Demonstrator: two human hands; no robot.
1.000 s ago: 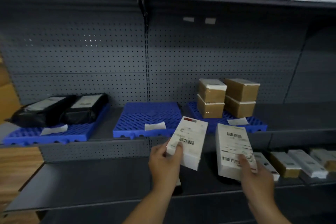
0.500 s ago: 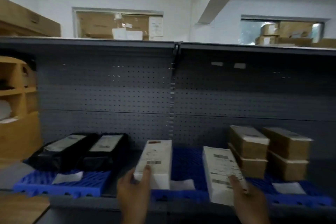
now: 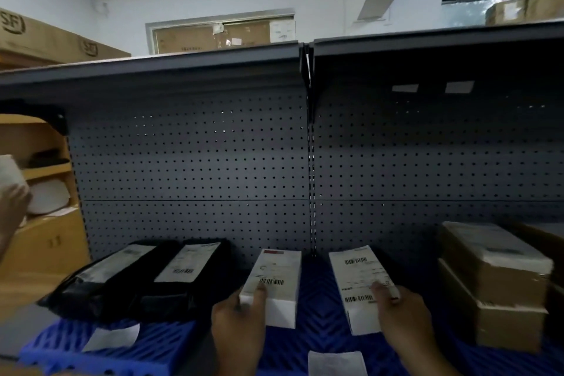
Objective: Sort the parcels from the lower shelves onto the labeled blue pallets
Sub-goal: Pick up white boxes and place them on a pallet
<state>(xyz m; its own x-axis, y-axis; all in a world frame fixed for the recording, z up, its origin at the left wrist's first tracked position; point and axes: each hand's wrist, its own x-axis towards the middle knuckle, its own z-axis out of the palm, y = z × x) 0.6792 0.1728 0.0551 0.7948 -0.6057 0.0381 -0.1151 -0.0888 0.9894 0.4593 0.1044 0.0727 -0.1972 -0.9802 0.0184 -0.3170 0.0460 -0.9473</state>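
Head view: the left hand (image 3: 238,325), at 6 o'clock, gripped a white box (image 3: 274,279) by its near left corner, with the thumb on the top face beside a barcode and the other fingers curled underneath. The right hand (image 3: 404,319), at 5 o'clock, held a flat white parcel (image 3: 357,278) by its near right edge, its thumb pressed on the printed label. Both parcels sat side by side but apart, tilted with their far ends raised, over the middle blue pallet (image 3: 320,311). Whether either one touched the pallet could not be told.

A paper label (image 3: 337,363) lay at the near edge of that pallet, at 6 o'clock. At 7 o'clock, two black bags (image 3: 122,290), each with a white shipping label, lay side by side and touching on the left blue pallet (image 3: 158,348), which had a paper slip (image 3: 111,337) on its near part. At 4 o'clock, two brown boxes (image 3: 500,293) were stacked one on the other on the right blue pallet (image 3: 518,362), with more boxes behind them cut off by the frame edge.

A dark pegboard panel (image 3: 195,162) filled the centre, under a grey top shelf (image 3: 152,69). A wooden cabinet (image 3: 39,250) stood at 9 o'clock, and a cardboard carton (image 3: 52,43) lay at 10 o'clock.
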